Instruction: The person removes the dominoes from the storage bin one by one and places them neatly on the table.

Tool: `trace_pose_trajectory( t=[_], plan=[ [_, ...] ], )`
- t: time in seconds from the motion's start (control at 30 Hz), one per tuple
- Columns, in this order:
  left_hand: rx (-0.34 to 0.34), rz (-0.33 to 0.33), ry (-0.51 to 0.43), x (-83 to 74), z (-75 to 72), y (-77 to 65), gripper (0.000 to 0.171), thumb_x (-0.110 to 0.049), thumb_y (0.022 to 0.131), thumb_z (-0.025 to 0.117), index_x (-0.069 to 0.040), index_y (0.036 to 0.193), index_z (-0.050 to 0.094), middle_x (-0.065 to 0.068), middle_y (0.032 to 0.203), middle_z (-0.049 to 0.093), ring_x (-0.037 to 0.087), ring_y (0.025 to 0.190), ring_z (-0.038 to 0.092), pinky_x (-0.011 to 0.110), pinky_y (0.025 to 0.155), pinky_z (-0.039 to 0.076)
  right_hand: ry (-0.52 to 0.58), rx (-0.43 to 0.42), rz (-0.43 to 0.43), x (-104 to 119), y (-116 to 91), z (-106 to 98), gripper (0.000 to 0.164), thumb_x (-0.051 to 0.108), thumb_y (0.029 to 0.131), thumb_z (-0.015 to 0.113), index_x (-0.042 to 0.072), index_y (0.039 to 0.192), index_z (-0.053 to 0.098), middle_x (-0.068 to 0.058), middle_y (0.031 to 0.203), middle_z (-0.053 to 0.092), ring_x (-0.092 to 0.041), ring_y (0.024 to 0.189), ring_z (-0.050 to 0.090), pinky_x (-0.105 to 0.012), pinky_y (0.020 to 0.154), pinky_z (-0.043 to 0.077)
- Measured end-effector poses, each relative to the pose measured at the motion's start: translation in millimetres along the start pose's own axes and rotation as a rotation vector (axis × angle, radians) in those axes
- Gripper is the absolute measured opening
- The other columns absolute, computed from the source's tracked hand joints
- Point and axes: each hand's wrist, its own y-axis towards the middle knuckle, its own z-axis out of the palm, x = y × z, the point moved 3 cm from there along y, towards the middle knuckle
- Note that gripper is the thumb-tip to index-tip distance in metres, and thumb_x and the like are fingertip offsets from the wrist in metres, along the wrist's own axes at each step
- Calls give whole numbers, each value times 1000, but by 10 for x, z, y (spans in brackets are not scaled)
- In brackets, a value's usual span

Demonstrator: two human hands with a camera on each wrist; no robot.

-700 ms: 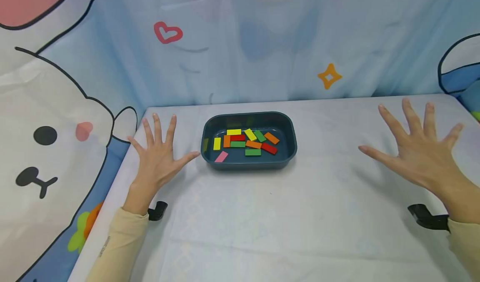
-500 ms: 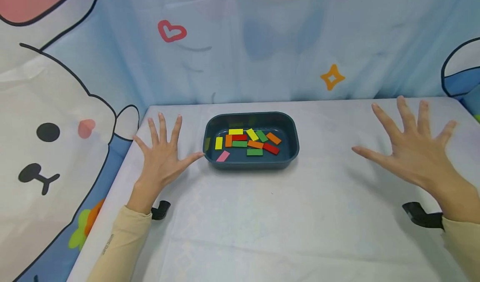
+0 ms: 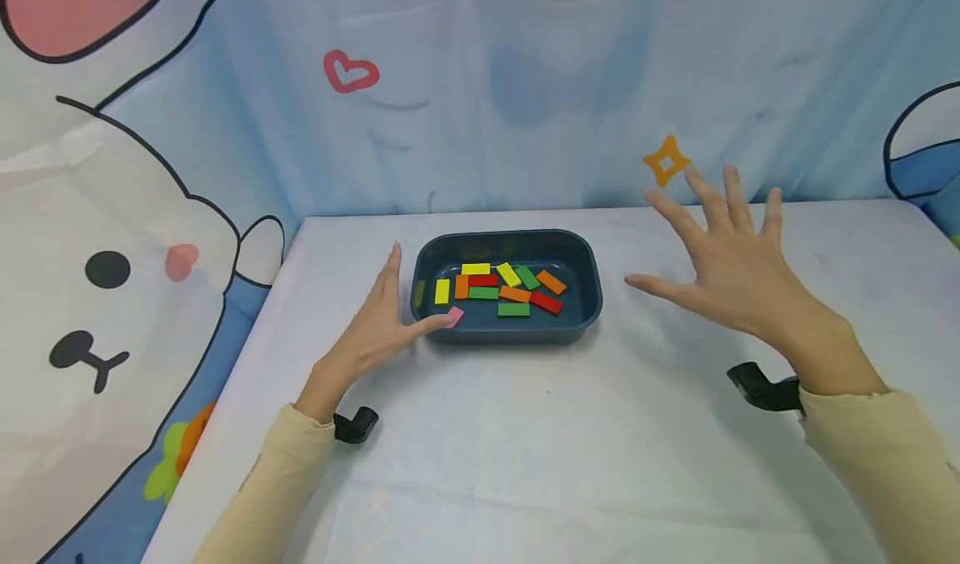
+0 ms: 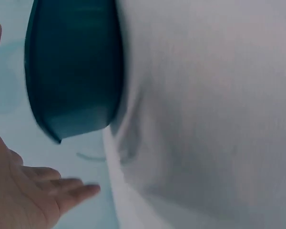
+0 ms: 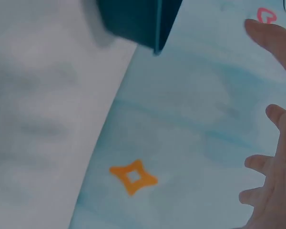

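A dark teal tray (image 3: 510,333) stands on the white-covered table, and several small flat blocks in yellow, red, orange, green and pink lie inside it. My left hand (image 3: 378,326) is at the tray's left end with fingers straight; from the head view its thumb overlaps the front left corner and partly hides the pink block (image 3: 454,316). Whether it touches the tray I cannot tell. In the left wrist view the tray's side (image 4: 76,71) shows beside the hand. Right of the tray, apart from it, my right hand (image 3: 738,272) is held with fingers spread and nothing in it.
A white cloth covers the table (image 3: 540,447), whose far edge meets a pale blue printed curtain (image 3: 525,89). On the left hangs a part of it with a large white cartoon animal (image 3: 120,297). A black camera mount is on each wrist.
Both hands have moved inward to the tray, the right hand farther leftward. The left hand has turned and its fingers have come together. The tray and blocks lie as before.
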Motion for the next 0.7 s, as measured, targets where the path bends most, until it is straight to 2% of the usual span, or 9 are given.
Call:
trace_pose_trajectory(
  t=[0.1, 0.2, 0.33, 0.43, 0.6, 0.7],
  plan=[
    [44, -10, -135, -13, 76, 51, 124, -72, 72, 70, -38, 152, -18, -2, 166, -3, 28, 152, 16, 61, 115, 25, 11, -16, -75, 137, 114, -26, 102, 59, 79, 71, 32, 157, 12, -16, 164, 2, -42, 149, -16, -76, 108, -10],
    [52, -14, -191, 0, 114, 86, 128, -65, 70, 77, -31, 156, -12, 1, 166, 4, 29, 149, 23, 59, 114, 29, 17, -44, -140, 247, 209, -79, 102, 54, 77, 76, 32, 157, 15, -17, 164, 6, -42, 150, -11, -76, 110, -4],
    [55, -15, -211, 22, 169, 108, 130, -59, 69, 81, -26, 157, -8, 3, 165, 8, 27, 149, 21, 57, 116, 28, 22, -75, -192, 366, 307, -155, 102, 49, 77, 78, 32, 157, 17, -16, 164, 6, -44, 150, -5, -74, 112, -1],
    [61, 4, -220, 23, 217, 131, 131, -58, 68, 82, -22, 158, -7, 4, 165, 9, 26, 149, 20, 54, 116, 29, 30, -67, -206, 443, 375, -181, 102, 46, 78, 79, 31, 157, 16, -17, 164, 7, -45, 150, -3, -72, 114, 0],
    [56, -2, -221, 20, 264, 142, 130, -59, 69, 81, -23, 158, -7, 3, 165, 9, 25, 148, 21, 54, 116, 30, 70, -26, -241, 565, 462, -204, 100, 40, 78, 81, 30, 156, 18, -16, 163, 10, -44, 150, 1, -71, 114, 5],
    [47, -13, -216, 12, 277, 142, 129, -60, 69, 80, -24, 158, -6, 3, 165, 9, 26, 149, 20, 56, 116, 29, 94, -19, -268, 630, 524, -241, 96, 37, 79, 81, 28, 155, 23, -17, 162, 15, -45, 148, 11, -71, 113, 14]
  ],
)
